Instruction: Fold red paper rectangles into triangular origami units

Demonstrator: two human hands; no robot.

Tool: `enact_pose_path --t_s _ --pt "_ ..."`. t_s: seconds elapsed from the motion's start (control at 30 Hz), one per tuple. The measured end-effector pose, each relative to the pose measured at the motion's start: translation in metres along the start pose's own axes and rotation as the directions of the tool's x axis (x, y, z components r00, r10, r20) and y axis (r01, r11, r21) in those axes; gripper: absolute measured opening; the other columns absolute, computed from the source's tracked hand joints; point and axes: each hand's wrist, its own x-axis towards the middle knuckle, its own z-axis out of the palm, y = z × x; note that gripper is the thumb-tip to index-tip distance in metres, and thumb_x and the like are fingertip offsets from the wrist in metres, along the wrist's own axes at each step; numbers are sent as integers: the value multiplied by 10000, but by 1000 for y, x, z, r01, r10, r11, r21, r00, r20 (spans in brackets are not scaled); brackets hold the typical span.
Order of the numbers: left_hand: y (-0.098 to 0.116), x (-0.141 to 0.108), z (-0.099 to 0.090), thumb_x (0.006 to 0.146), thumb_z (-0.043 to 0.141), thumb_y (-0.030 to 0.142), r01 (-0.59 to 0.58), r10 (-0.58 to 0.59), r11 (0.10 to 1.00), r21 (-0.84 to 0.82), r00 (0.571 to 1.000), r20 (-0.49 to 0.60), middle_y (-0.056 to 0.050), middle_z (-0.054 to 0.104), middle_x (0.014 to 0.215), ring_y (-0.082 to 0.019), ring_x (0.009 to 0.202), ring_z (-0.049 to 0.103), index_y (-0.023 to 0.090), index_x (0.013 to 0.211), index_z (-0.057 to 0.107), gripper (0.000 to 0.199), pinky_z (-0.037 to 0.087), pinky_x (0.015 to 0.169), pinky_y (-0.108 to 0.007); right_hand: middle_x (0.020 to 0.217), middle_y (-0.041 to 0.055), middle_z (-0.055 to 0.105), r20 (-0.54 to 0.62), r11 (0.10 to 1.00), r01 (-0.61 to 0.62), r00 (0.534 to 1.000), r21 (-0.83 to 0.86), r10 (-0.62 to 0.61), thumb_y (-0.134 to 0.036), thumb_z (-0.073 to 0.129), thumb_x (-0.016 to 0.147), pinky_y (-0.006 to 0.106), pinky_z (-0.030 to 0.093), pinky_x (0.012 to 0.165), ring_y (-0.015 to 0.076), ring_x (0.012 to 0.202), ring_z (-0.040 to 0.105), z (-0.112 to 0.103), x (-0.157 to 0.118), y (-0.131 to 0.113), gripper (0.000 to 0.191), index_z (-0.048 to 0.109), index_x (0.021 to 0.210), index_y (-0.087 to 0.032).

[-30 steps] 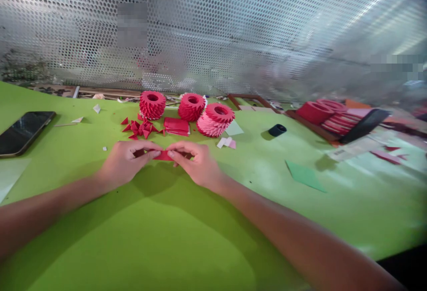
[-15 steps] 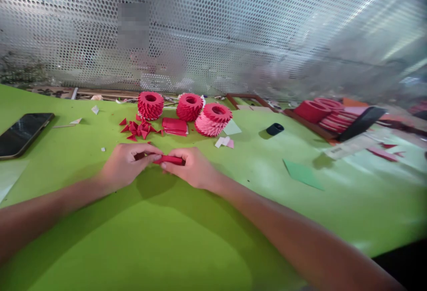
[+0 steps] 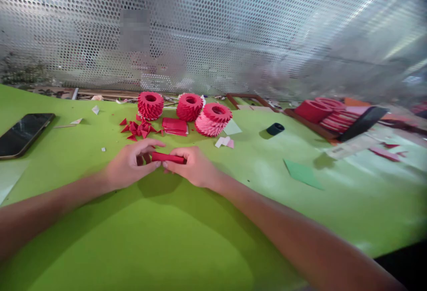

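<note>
Red strip: the folded red strip (image 3: 167, 157) lies between the two hands, its right part inside the right-hand grip and its left end by the left thumb, above the green tabletop (image 3: 173, 246).
Right hand: the right hand (image 3: 196, 166) is pinched closed on the strip, index finger over the far side and thumb along the near side.
Left hand: the left hand (image 3: 128, 164) is partly open, index finger raised beyond the strip's left end, thumb tip at its near edge; firm contact cannot be told.
Red card stack: the red papers (image 3: 175, 126) lie just beyond the grip.
Folded triangles: the red triangles (image 3: 140, 129) sit in a loose heap beyond the left hand.
Ringed pieces: two red ringed pieces (image 3: 151, 106) and a red-and-pink one (image 3: 211, 124) stand beyond the stack and heap, the latter to the right.
Scraps: white and pink scraps (image 3: 225, 141) lie beyond and right of the right hand.
Farther right: a dark cylinder (image 3: 275, 129) and a green sheet (image 3: 302, 174).
Far left: a phone (image 3: 25, 135) lies flat.
</note>
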Motion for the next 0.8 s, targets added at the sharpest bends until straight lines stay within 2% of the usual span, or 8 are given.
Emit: enact_pose_path --t_s 0.27,0.43,0.53,0.6,0.67,0.73,0.8 --pt "2 -2 -1 827 661 391 30 -27 998 54 997 -65 -52 753 848 -163 611 635 182 1180 603 415 499 534 -259 609 2 621 -3 1000 4 1000 3 -4 -405 648 867 213 277 417 75 446 430 -1 2 0 284 722 819 -135" --pt "-1 0 -7 834 663 416 96 -88 993 69 989 -116 -67 768 934 -154 617 638 198 1204 616 433 484 514 -241 705 37 698 -21 1000 -2 1000 -10 2 -433 643 873 208 290 426 75 459 451 -11 6 4 311 732 851 -136" --pt "-3 1 -9 844 642 466 128 -115 988 88 984 -139 -74 751 958 -159 627 632 194 1232 606 475 457 490 -238 696 31 697 -60 999 0 998 -35 -3 -422 642 873 208 264 414 67 437 425 -16 6 5 300 729 825 -139" --pt "-4 1 -8 857 605 515 98 -86 987 123 991 -100 -62 731 878 -153 586 593 180 1168 641 458 403 455 -230 670 18 672 -54 1000 8 999 -23 -9 -418 644 868 206 266 414 66 436 425 -15 5 4 294 722 817 -138" --pt "-4 1 -5 881 555 537 54 -52 985 162 999 -14 -41 688 742 -138 530 532 167 1005 694 414 333 430 -223 655 7 643 -12 1000 18 1000 4 -18 -419 646 862 203 283 424 69 453 438 -11 3 2 294 713 812 -137" --pt "-4 0 -3 903 516 524 31 -44 986 166 996 75 -25 645 650 -122 483 476 162 860 703 409 279 418 -217 649 0 622 29 1000 19 999 17 -20 -422 646 858 201 287 429 72 468 438 -7 2 1 296 708 815 -135" --pt "-4 0 -2 911 498 500 28 -45 989 146 992 115 -16 621 612 -106 453 433 158 786 690 412 246 411 -211 645 -3 613 44 1000 13 999 10 -13 -429 652 850 202 282 431 74 477 432 -4 1 0 301 708 820 -134"
